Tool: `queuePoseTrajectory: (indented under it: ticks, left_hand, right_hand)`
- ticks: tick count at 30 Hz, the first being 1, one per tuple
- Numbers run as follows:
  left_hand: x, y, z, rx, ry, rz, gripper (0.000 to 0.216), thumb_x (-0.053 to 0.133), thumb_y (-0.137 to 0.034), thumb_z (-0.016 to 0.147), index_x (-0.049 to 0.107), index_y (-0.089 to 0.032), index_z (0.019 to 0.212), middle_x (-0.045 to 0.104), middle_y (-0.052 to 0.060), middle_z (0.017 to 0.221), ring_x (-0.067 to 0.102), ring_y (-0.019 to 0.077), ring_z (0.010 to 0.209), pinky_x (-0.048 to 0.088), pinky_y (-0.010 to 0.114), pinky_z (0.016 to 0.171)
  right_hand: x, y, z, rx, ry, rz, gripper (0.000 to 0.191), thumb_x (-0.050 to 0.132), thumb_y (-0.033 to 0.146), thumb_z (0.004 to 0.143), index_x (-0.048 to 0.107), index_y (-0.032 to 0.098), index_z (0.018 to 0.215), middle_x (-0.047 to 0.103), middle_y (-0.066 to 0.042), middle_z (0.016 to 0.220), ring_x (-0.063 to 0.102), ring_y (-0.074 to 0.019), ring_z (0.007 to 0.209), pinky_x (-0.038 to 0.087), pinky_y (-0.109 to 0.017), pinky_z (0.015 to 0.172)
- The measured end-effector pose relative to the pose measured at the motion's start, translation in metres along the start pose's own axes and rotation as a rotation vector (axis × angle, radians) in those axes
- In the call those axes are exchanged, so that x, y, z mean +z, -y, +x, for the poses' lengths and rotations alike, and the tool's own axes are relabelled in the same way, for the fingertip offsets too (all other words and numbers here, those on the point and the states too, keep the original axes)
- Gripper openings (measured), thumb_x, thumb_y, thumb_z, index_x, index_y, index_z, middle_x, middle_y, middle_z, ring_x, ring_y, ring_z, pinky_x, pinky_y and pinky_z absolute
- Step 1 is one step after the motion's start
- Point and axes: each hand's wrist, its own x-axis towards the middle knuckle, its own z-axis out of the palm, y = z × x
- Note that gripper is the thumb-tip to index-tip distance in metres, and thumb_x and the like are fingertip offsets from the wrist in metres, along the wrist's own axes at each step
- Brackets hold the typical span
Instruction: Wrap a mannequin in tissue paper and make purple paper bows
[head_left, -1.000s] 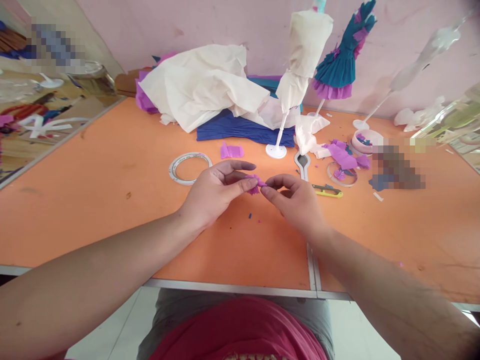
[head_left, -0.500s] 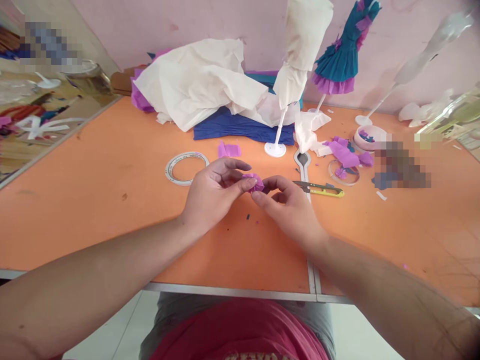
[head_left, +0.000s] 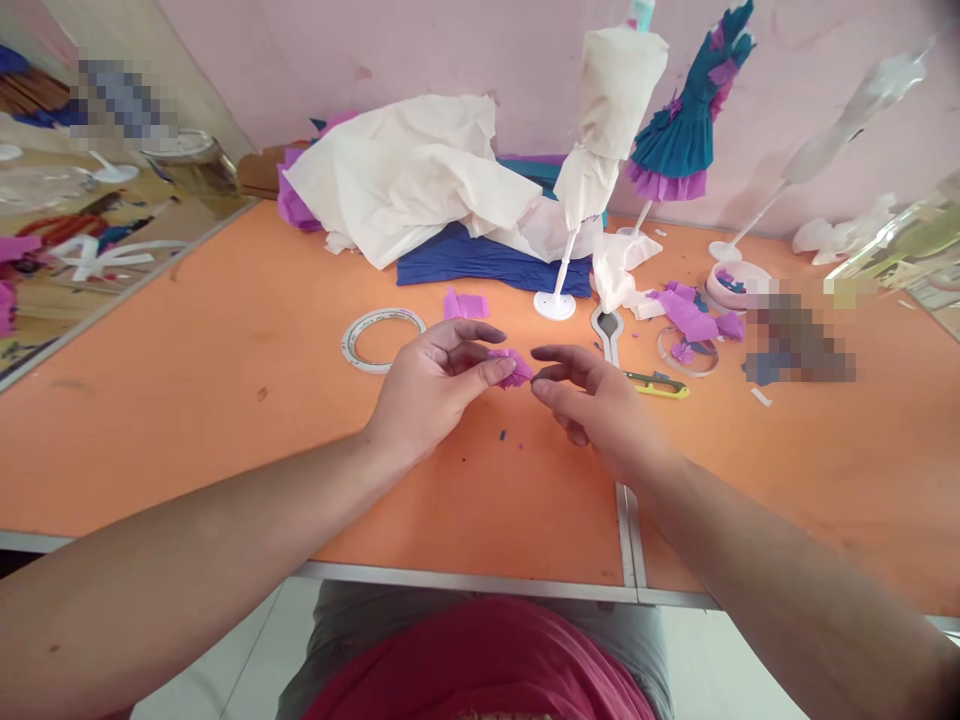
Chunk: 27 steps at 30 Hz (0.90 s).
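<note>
My left hand [head_left: 439, 385] pinches a small crumpled purple crepe paper flower [head_left: 516, 370] between thumb and fingers, above the orange table. My right hand [head_left: 592, 395] is just right of the flower, its fingertips at the paper's edge. Its index finger is lifted and its fingers are loosely apart; whether a tip still touches the paper is hard to see. Left of my left hand lies a white tape ring [head_left: 347, 345], partly covered by that hand. Yellow-handled thread snips [head_left: 667, 388] lie beyond my right hand, their blades hidden behind it.
Behind are a purple paper strip [head_left: 466, 304], white crumpled paper [head_left: 405, 170], folded blue paper [head_left: 480, 262], a paper-wrapped form on a stand [head_left: 553, 306], a teal paper dress [head_left: 679, 140] and a bare form [head_left: 825, 145]. Right lie purple scraps [head_left: 690, 315], a clear ring [head_left: 712, 365] and a tub [head_left: 739, 290].
My right hand has drawn slightly right, its fingers loosening from the flower and covering more of the snips. The left hand keeps its pinch. The whole view has shifted slightly.
</note>
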Motion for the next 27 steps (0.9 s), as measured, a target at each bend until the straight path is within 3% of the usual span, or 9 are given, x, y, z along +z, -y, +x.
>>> queuePoseTrajectory:
  ticks: [4, 9, 11, 14, 18, 23, 27]
  left_hand:
    - [-0.0003, 0.0006, 0.0000, -0.041, 0.037, 0.028, 0.030, 0.074, -0.031, 0.075, 0.062, -0.020, 0.099, 0.073, 0.002, 0.079, 0.069, 0.0177, 0.076, 0.051, 0.033, 0.079]
    - [0.0018, -0.0018, -0.0019, -0.041, 0.071, 0.091, 0.029, 0.075, -0.031, 0.074, 0.062, -0.020, 0.098, 0.072, 0.002, 0.081, 0.069, 0.0178, 0.077, 0.053, 0.031, 0.077]
    - [0.0022, -0.0027, -0.0020, -0.043, 0.080, 0.095, 0.028, 0.075, -0.031, 0.075, 0.062, -0.020, 0.097, 0.072, 0.002, 0.082, 0.069, 0.0173, 0.077, 0.053, 0.031, 0.077]
    - [0.0022, -0.0026, -0.0012, -0.041, 0.071, 0.081, 0.029, 0.075, -0.031, 0.074, 0.062, -0.020, 0.098, 0.072, 0.002, 0.083, 0.069, 0.0168, 0.077, 0.054, 0.030, 0.077]
    - [0.0026, -0.0018, -0.0003, -0.038, 0.045, 0.071, 0.031, 0.077, -0.031, 0.072, 0.062, -0.021, 0.097, 0.071, 0.001, 0.083, 0.068, 0.0165, 0.078, 0.054, 0.029, 0.077]
    - [0.0031, -0.0016, -0.0021, -0.052, 0.071, 0.094, 0.032, 0.077, -0.035, 0.072, 0.063, -0.020, 0.096, 0.071, 0.003, 0.086, 0.068, 0.0181, 0.081, 0.054, 0.032, 0.080]
    - [0.0016, 0.0000, -0.0018, -0.080, 0.213, 0.012, 0.039, 0.069, -0.042, 0.078, 0.061, -0.020, 0.110, 0.071, 0.007, 0.100, 0.068, 0.0203, 0.088, 0.051, 0.036, 0.085]
  right_hand:
    - [-0.0005, 0.0025, 0.0002, -0.032, -0.057, -0.106, 0.032, 0.067, 0.048, 0.073, 0.070, 0.022, 0.090, 0.063, -0.002, 0.089, 0.042, -0.0071, 0.056, 0.030, -0.020, 0.042]
    - [0.0002, -0.0001, 0.0000, 0.013, -0.033, -0.081, 0.039, 0.066, 0.056, 0.073, 0.067, 0.018, 0.081, 0.047, 0.002, 0.064, 0.032, -0.0061, 0.049, 0.026, -0.021, 0.042]
    - [-0.0009, -0.0011, 0.0001, 0.045, 0.018, 0.002, 0.038, 0.064, 0.056, 0.075, 0.065, 0.019, 0.082, 0.044, 0.003, 0.064, 0.030, -0.0058, 0.049, 0.025, -0.021, 0.041]
    - [-0.0027, 0.0003, 0.0000, 0.073, 0.067, 0.108, 0.033, 0.064, 0.051, 0.076, 0.063, 0.022, 0.091, 0.050, 0.003, 0.075, 0.033, -0.0051, 0.050, 0.025, -0.020, 0.040]
    - [-0.0032, 0.0040, -0.0014, 0.025, 0.035, 0.024, 0.036, 0.065, 0.051, 0.075, 0.064, 0.022, 0.097, 0.058, 0.000, 0.086, 0.037, -0.0053, 0.052, 0.028, -0.020, 0.042]
    - [-0.0021, 0.0012, -0.0006, -0.050, -0.035, -0.120, 0.034, 0.067, 0.052, 0.072, 0.066, 0.020, 0.084, 0.061, 0.001, 0.076, 0.035, -0.0059, 0.050, 0.029, -0.022, 0.044]
    - [-0.0033, -0.0003, 0.0025, -0.018, -0.056, -0.099, 0.035, 0.065, 0.054, 0.072, 0.061, 0.019, 0.075, 0.053, 0.004, 0.064, 0.034, -0.0060, 0.050, 0.028, -0.021, 0.046]
